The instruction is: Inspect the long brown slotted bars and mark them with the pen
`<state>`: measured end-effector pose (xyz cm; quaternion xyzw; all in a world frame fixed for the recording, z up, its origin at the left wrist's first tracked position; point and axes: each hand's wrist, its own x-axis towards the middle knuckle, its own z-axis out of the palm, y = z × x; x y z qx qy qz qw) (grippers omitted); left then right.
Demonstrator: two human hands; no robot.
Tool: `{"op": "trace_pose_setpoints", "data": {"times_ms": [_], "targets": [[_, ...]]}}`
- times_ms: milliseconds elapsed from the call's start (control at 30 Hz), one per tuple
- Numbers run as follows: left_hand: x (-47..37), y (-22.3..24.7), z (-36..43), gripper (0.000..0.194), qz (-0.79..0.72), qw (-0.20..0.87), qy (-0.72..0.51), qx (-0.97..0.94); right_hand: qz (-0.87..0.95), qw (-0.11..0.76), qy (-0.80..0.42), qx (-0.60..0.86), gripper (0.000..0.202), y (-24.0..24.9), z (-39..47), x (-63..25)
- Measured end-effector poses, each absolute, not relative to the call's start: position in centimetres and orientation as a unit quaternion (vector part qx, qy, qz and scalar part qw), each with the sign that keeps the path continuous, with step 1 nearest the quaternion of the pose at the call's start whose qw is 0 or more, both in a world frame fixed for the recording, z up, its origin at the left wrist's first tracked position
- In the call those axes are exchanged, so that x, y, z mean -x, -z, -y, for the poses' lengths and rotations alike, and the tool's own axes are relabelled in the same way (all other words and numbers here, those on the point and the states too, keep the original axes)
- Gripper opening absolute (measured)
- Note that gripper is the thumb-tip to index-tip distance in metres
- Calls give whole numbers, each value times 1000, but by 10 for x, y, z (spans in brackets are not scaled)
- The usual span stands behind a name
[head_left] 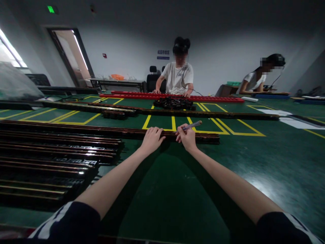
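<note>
A long dark rail (208,138) with reddish edges lies across the green table in front of me. My left hand (152,137) rests on top of it, palm down, fingers lying flat over the rail. To its right, my right hand (186,137) is closed around a pen (194,125), which slants up to the right above the rail. The fingertips of my right hand are beside the rail's surface; whether the pen tip touches it is too small to tell.
Several dark rails (50,173) lie at the left of the green table (266,159). Farther back are another long rail (228,116), a black pile of parts (175,102), a red rail (215,99) and white papers (294,122). Two people (177,78) work at the far side.
</note>
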<state>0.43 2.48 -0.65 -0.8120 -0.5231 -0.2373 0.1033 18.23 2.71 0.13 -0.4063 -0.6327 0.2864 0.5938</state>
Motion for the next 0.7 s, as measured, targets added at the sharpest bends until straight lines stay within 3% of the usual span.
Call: {"op": "trace_pose_setpoints", "data": {"times_ms": [700], "targets": [[-7,4,-23,34,533,120,221,808,619,604,-299,402,43,1,-30,-182]]}}
